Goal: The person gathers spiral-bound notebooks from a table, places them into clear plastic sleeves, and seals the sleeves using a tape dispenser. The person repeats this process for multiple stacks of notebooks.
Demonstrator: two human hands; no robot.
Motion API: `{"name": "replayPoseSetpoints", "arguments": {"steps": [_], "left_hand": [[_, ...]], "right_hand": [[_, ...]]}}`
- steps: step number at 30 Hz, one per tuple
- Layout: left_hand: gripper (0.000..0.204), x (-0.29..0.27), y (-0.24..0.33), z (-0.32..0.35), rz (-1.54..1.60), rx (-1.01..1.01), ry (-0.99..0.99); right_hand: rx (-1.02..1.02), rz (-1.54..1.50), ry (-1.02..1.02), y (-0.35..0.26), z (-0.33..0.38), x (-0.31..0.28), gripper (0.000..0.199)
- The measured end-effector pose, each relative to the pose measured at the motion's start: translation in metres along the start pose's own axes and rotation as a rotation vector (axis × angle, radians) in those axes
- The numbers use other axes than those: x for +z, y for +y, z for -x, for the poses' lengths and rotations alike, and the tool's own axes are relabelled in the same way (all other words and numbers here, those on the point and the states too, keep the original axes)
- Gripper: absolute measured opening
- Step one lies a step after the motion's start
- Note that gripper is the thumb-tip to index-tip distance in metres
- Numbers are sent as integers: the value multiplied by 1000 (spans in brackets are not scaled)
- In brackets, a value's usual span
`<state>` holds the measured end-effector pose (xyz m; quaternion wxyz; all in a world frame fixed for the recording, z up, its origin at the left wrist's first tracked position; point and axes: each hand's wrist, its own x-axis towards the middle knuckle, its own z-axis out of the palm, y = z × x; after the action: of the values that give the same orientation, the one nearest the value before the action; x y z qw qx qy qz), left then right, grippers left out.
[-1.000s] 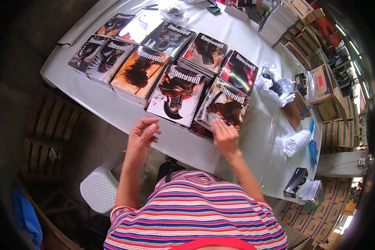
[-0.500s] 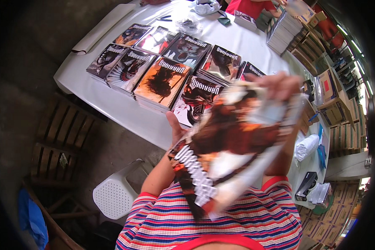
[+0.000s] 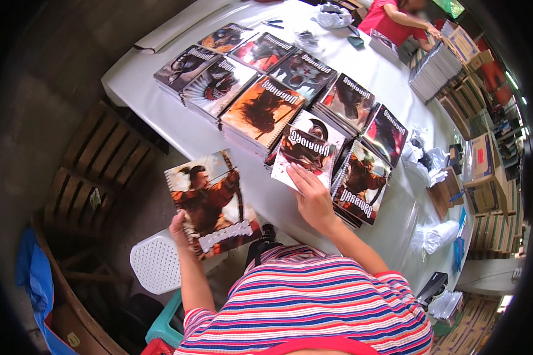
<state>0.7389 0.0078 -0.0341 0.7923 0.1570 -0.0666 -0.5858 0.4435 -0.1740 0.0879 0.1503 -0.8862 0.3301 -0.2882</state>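
two hands in my view: left hand [image 3: 179, 228] grips an archer-cover notebook [image 3: 212, 202] off the white surface [image 3: 391, 225], beside the stool [image 3: 157, 261]. right hand [image 3: 312, 198] lies flat, fingers spread, on a notebook [image 3: 305, 155] atop a near-edge stack.

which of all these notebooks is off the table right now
The archer-cover notebook, held up in the left hand beside the table. The rest lie in stacks; the right hand rests on one.
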Motion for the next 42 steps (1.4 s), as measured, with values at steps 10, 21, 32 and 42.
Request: {"name": "replayPoseSetpoints", "arguments": {"steps": [10, 21, 32, 42], "left_hand": [[62, 51, -51, 10, -79, -93, 261], [63, 23, -34, -8, 325, -260, 266], [92, 48, -21, -20, 403, -3, -137], [82, 10, 13, -43, 31, 219, 220]], "right_hand": [[-21, -484, -759, -40, -116, 43, 73], [-38, -1019, -74, -20, -127, 3, 21], [-360, -297, -503, -13, -279, 124, 55], [-703, 355, -158, -79, -182, 120, 44]]}}
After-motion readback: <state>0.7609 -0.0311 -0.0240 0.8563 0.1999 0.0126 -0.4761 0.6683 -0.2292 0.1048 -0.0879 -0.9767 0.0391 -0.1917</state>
